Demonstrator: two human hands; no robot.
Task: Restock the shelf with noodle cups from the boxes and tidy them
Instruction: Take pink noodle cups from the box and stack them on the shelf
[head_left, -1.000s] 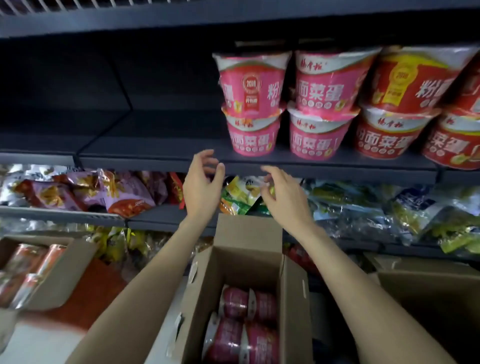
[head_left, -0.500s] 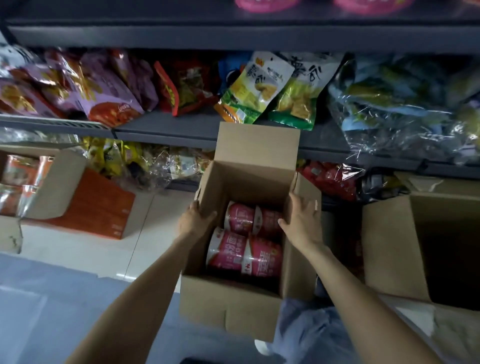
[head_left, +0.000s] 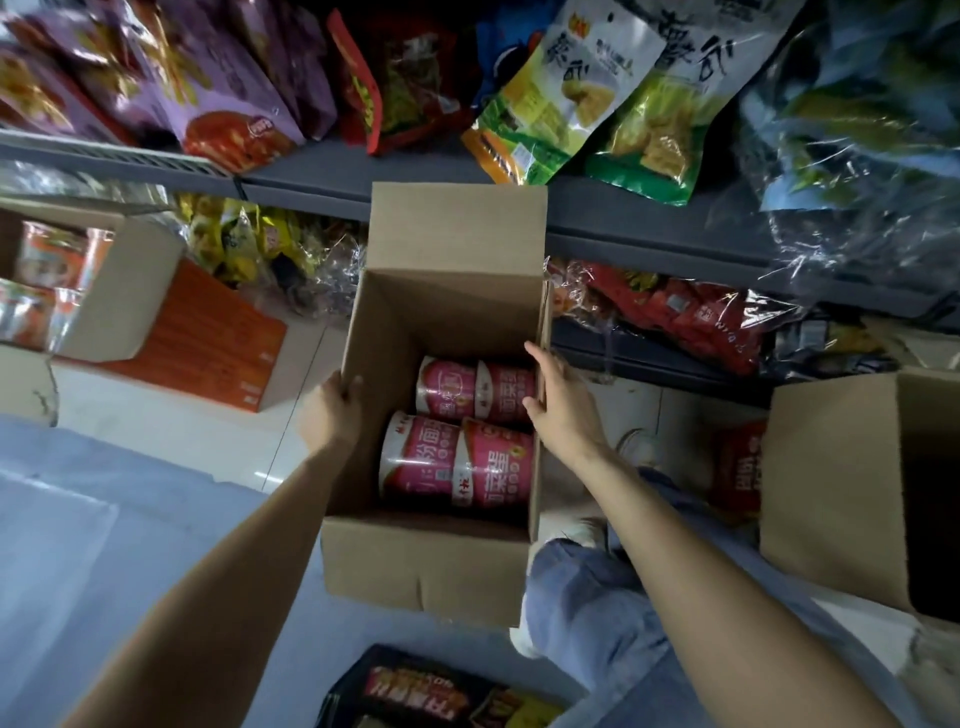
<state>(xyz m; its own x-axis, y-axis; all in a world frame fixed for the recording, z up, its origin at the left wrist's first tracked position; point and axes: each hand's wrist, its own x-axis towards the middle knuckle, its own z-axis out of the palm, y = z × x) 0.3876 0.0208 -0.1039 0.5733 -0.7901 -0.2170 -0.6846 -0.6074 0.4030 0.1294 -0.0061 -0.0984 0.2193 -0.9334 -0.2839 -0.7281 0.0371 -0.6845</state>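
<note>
An open cardboard box (head_left: 415, 566) stands on the floor below the shelves, its far flap upright. Inside lie several pink noodle cups (head_left: 457, 462) on their sides, in two rows. My left hand (head_left: 332, 410) grips the top edge of the box's left wall, fingers curled over it. My right hand (head_left: 558, 402) holds the right wall, with the thumb inside near the far cups and the fingers along the rim. Neither hand holds a cup. The shelf with the stocked cups is out of view.
Snack bags (head_left: 582, 104) fill the grey shelves (head_left: 332, 176) above and behind the box. An orange carton (head_left: 208, 338) with cups sits at left, another open cardboard box (head_left: 841, 488) at right. A dark packet (head_left: 431, 691) lies at the bottom, beside my knee (head_left: 587, 597).
My view dropped from the upper shelf of cups to the box on the floor. Both hands came down from the shelf edge and took hold of the box's side walls.
</note>
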